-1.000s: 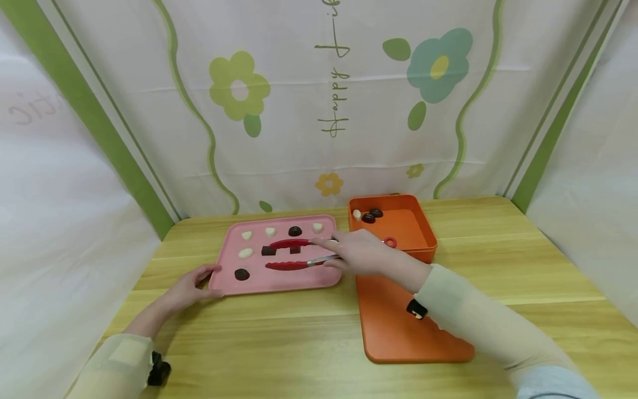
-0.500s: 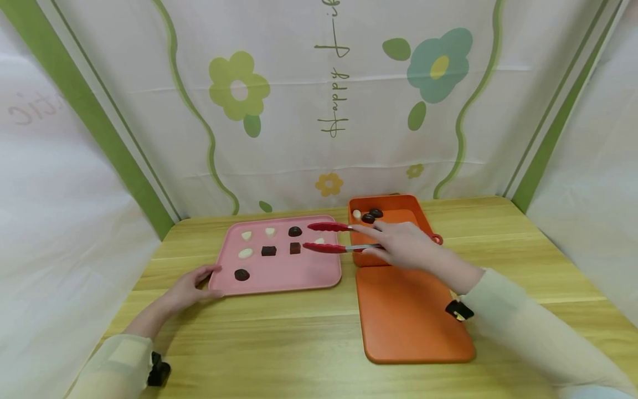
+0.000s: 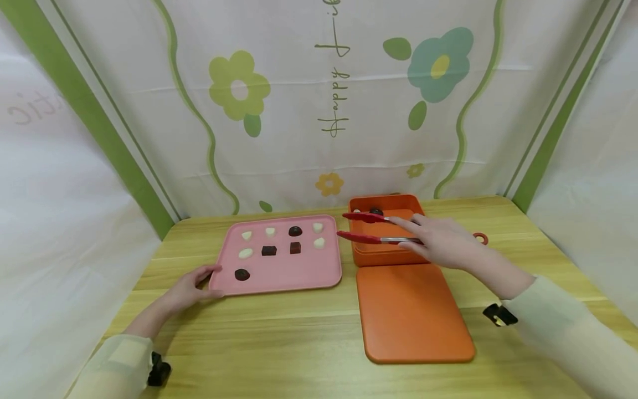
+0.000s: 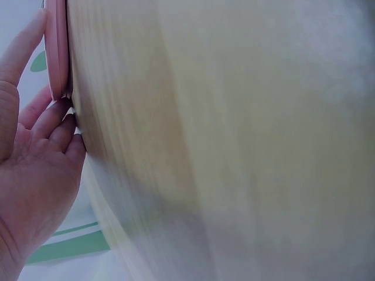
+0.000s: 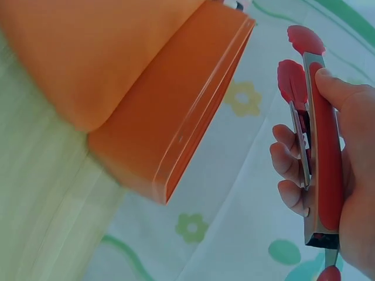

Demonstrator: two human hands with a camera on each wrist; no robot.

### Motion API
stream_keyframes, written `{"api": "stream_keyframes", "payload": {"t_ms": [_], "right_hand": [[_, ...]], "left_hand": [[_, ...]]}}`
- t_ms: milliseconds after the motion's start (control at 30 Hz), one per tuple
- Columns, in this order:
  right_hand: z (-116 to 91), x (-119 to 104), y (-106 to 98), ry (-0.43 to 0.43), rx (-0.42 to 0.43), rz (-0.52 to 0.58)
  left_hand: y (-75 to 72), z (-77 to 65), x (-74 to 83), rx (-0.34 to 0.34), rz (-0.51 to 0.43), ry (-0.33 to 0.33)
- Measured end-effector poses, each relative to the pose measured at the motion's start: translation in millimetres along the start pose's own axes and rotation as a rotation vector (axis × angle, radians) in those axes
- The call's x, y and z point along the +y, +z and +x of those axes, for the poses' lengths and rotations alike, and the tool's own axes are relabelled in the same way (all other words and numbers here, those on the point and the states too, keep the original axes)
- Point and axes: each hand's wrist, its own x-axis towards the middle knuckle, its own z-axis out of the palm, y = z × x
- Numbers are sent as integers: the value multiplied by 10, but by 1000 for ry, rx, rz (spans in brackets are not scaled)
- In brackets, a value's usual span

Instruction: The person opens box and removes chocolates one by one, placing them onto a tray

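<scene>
My right hand [image 3: 446, 241] grips red-tipped metal tongs [image 3: 359, 239] over the orange box [image 3: 389, 257]. The tongs' two tips stand apart with nothing between them. In the right wrist view the fingers curl round the tongs' handles [image 5: 327, 152]. Inside the box a dark chocolate [image 3: 376, 212] shows, with a white one partly hidden by the tongs. My left hand [image 3: 186, 288] holds the left near corner of the pink tray [image 3: 284, 282] between thumb and fingers. On the tray lie white chocolates [image 3: 246, 253] and dark ones [image 3: 242, 275], in loose rows.
An orange lid [image 3: 413, 316] lies flat in front of the box. Both tray and box stand on a wood-grain table [image 3: 279, 349]. A printed white curtain [image 3: 299, 127] hangs behind the table, with more fabric at both sides.
My right hand has moved right with the tongs, from over the tray to over the box. The white and dark pieces at the tray's right are uncovered. The left hand has stayed put.
</scene>
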Motion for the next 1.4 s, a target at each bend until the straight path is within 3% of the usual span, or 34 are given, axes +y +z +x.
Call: {"api": "stream_keyframes", "payload": {"t_ms": [633,967,1400], "right_hand": [[-254,442,-3,145,-46,-32],[-187,652,41,150,-33,-77],[12,683,201,163,-121,-92]], "left_hand": [[0,-6,9,-4,-16,-7],[-7,-3,5,-9,-4,0],[-7,-6,-2,-12,24,5]]}}
